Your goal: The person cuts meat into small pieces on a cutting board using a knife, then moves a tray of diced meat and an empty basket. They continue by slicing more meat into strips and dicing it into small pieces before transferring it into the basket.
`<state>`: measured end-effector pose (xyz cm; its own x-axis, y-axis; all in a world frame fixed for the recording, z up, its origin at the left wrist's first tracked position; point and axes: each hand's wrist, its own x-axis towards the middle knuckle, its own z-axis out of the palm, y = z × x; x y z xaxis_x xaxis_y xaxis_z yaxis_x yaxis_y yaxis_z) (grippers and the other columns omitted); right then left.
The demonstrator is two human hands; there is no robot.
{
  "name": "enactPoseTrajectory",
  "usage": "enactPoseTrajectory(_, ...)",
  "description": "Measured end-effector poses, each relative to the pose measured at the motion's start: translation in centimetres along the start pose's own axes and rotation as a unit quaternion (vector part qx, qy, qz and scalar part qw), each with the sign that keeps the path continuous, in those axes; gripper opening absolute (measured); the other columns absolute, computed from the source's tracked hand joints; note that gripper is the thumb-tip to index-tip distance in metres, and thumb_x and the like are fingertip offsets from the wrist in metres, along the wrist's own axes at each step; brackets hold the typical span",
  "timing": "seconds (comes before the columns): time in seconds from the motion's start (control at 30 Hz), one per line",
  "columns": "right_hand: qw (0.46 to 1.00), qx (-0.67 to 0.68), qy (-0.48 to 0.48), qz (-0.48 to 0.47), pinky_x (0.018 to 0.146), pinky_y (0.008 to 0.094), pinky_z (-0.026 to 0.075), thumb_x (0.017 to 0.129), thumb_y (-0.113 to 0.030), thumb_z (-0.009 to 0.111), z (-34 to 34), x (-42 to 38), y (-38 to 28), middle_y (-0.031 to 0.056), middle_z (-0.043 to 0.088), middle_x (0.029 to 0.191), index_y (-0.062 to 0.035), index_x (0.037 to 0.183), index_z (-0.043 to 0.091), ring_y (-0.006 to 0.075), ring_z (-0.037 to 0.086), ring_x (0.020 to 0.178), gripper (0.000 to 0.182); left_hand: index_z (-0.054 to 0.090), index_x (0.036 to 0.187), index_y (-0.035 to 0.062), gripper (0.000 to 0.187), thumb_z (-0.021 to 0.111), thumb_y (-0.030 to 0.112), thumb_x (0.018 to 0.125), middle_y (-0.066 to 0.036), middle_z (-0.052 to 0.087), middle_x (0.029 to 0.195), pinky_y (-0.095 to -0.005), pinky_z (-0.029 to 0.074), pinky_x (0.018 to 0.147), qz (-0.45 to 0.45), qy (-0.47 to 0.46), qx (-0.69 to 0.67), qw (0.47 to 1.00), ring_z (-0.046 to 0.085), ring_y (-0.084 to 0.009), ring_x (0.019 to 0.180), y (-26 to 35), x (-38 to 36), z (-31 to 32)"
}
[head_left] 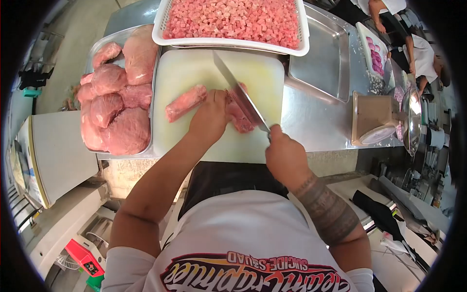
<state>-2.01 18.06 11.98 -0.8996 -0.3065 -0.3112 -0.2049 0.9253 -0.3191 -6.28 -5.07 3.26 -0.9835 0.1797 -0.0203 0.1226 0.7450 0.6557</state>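
A white cutting board lies in front of me with two pieces of raw meat on it. My right hand is wrapped round the handle of a large knife, whose blade points up and left across the board. Beside the blade, my left hand presses its fingers together against the left edge of one meat piece. The blade lies over this piece and hides part of it. Just left of my left hand rests the other, longer meat strip.
Left of the board, a metal tray holds several large meat chunks. A white basket of diced meat stands behind the board. Rightward are a metal tray, a scale, a tray of purple onions and other people.
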Motion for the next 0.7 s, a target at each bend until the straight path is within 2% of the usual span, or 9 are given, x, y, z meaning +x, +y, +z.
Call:
enactPoseTrajectory(0.13, 0.999, -0.005, -0.046, 0.009, 0.065, 0.0526, 0.057, 0.091, -0.007, 0.06, -2.8, -5.3, 0.1, 0.022, 0.068, 0.086, -0.0012, 0.113, 0.052, 0.0429, 0.07, 0.075, 0.024, 0.048, 0.127, -0.0035, 0.057, 0.083, 0.008, 0.083, -0.024, 0.057, 0.124, -0.0508, 0.057, 0.09, -0.029, -0.034, 0.013, 0.999, 0.066, -0.0448, 0.11, 0.2, 0.7, -0.2)
enactPoseTrajectory(0.23, 0.995, -0.007, -0.092, 0.044, 0.065, 0.0533, 0.056, 0.092, -0.008, 0.06, -1.6, -6.2, 0.4, 0.0231, 0.067, 0.086, 0.0003, 0.115, 0.052, 0.0437, 0.069, 0.075, 0.026, 0.05, 0.123, -0.0032, 0.053, 0.083, 0.01, 0.083, -0.025, 0.058, 0.121, -0.0519, 0.056, 0.087, -0.026, -0.028, 0.011, 0.999, 0.065, -0.0463, 0.107, 0.2, 0.7, -0.1)
enactPoseTrajectory(0.33, 0.996, 0.011, -0.085, 0.015, 0.065, 0.0537, 0.056, 0.093, -0.008, 0.059, -0.2, -4.5, 0.0, 0.0238, 0.066, 0.085, 0.0011, 0.114, 0.052, 0.0445, 0.069, 0.074, 0.024, 0.05, 0.121, -0.003, 0.052, 0.083, 0.011, 0.083, -0.025, 0.058, 0.12, -0.0526, 0.056, 0.085, -0.024, -0.025, 0.006, 0.999, 0.065, -0.0469, 0.105, 0.0, 0.4, 0.2)
enactPoseTrajectory(0.53, 0.998, -0.038, -0.047, -0.014, 0.062, 0.0496, 0.059, 0.094, -0.008, 0.058, 4.0, 0.2, -0.2, 0.0223, 0.066, 0.083, -0.0015, 0.111, 0.052, 0.0406, 0.071, 0.07, 0.019, 0.049, 0.122, -0.0027, 0.052, 0.082, 0.012, 0.084, -0.025, 0.058, 0.12, -0.0529, 0.055, 0.086, -0.02, -0.016, 0.006, 1.0, 0.064, -0.0474, 0.107, -0.7, 0.4, 0.9)
enactPoseTrajectory(0.7, 0.999, -0.042, -0.017, 0.0, 0.061, 0.0492, 0.059, 0.094, -0.008, 0.058, 3.6, 0.8, -0.3, 0.0209, 0.067, 0.082, -0.0028, 0.107, 0.051, 0.0392, 0.071, 0.07, 0.016, 0.051, 0.124, -0.0003, 0.05, 0.081, 0.012, 0.086, -0.024, 0.059, 0.122, -0.052, 0.054, 0.089, 0.011, 0.013, -0.032, 0.999, 0.063, -0.0473, 0.11, -1.2, -0.1, 0.9)
